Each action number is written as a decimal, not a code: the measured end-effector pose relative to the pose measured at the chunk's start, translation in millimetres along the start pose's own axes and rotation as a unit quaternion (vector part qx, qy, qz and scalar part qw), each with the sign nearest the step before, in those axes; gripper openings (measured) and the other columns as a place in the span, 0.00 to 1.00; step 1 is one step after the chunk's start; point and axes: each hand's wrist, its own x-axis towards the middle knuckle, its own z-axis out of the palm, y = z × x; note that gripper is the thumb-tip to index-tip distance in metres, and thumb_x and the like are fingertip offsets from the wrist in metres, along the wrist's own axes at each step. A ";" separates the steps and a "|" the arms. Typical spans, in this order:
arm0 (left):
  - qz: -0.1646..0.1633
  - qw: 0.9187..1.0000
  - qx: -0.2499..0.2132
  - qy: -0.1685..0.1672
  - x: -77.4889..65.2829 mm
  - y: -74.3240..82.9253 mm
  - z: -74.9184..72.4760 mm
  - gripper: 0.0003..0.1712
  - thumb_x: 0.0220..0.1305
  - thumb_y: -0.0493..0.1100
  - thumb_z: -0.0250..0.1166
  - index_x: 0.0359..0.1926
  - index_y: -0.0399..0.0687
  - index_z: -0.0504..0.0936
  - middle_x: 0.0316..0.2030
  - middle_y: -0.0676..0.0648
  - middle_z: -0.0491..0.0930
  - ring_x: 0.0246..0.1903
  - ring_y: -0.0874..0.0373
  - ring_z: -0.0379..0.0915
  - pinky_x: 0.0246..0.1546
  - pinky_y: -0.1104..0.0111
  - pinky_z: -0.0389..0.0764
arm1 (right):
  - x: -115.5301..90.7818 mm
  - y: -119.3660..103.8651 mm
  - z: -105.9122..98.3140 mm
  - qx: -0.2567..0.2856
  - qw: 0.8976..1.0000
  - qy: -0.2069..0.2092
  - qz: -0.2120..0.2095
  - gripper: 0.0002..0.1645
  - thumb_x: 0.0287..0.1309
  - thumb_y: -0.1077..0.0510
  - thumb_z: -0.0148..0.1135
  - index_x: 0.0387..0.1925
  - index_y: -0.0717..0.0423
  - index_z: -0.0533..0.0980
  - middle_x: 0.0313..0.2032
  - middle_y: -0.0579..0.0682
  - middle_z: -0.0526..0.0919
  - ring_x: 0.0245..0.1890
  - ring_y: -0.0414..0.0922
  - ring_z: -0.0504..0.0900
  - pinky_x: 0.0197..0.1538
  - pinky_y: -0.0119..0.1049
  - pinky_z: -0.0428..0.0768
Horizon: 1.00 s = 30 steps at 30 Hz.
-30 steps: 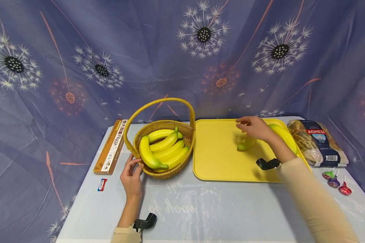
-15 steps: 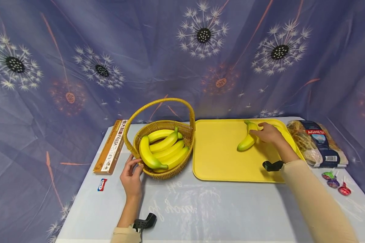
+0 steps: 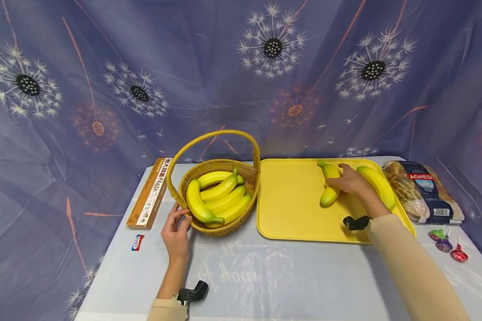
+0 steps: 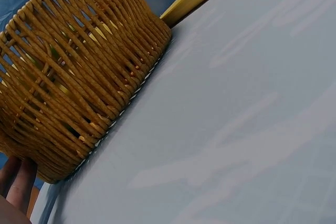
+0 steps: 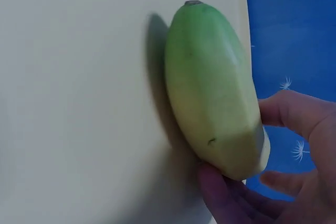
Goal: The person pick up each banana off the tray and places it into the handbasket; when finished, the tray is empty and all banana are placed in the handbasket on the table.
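Note:
My left hand (image 3: 176, 234) grips the near left rim of a wicker basket (image 3: 222, 230) with a tall arched handle. Several yellow bananas (image 3: 214, 194) with green ends lie inside. In the left wrist view, fingertips (image 4: 21, 184) touch the woven side of the basket (image 4: 79, 77). On the yellow tray (image 3: 289, 200), my right hand (image 3: 351, 180) holds a banana (image 3: 330, 194) between thumb and fingers. The right wrist view shows that banana (image 5: 210, 87) from its green tip, with fingers on both sides. Another banana (image 3: 379, 185) rests at the tray's right side, partly behind the hand.
A long pasta box (image 3: 149, 194) lies left of the basket, with a small red-and-blue packet (image 3: 137, 243) in front of it. Right of the tray are an AGNESI pasta bag (image 3: 423, 191) and several wrapped lollipops (image 3: 459, 254). A patterned curtain (image 3: 209, 80) hangs behind the table.
My right hand moved right and back off the banana, then came onto it again and now holds it. That banana has turned, its stem swinging left. The left hand stays at the basket rim.

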 end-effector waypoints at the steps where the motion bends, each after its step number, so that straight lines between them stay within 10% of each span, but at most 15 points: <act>1: 0.000 1.000 0.000 0.000 0.1 0.3 0.0 0.09 0.59 0.24 0.57 0.41 0.20 0.77 0.61 0.35 0.70 0.53 0.46 0.74 0.47 0.72 0.77 | -0.8 -0.8 0.4 0.000 1.000 0.002 -0.003 0.61 0.59 0.36 0.57 0.72 0.70 0.37 0.63 0.77 0.56 0.60 0.73 0.59 0.60 0.65 0.60; 17: -0.006 1.000 0.000 0.001 1.1 1.7 -0.2 0.09 0.60 0.24 0.58 0.41 0.21 0.78 0.61 0.36 0.70 0.53 0.47 0.74 0.47 0.72 0.77 | -17.5 -29.7 11.5 0.087 0.993 -0.017 -0.075 0.53 0.59 0.47 0.64 0.74 0.58 0.45 0.58 0.72 0.66 0.49 0.61 0.76 0.44 0.48 0.81; 30: -0.008 1.000 -0.003 0.002 0.1 1.5 -1.1 0.09 0.60 0.24 0.58 0.41 0.21 0.78 0.61 0.36 0.70 0.53 0.47 0.74 0.46 0.73 0.77 | -37.6 -54.5 19.0 0.028 0.983 -0.062 -0.171 0.47 0.57 0.46 0.67 0.72 0.51 0.56 0.57 0.66 0.69 0.53 0.60 0.73 0.41 0.46 0.81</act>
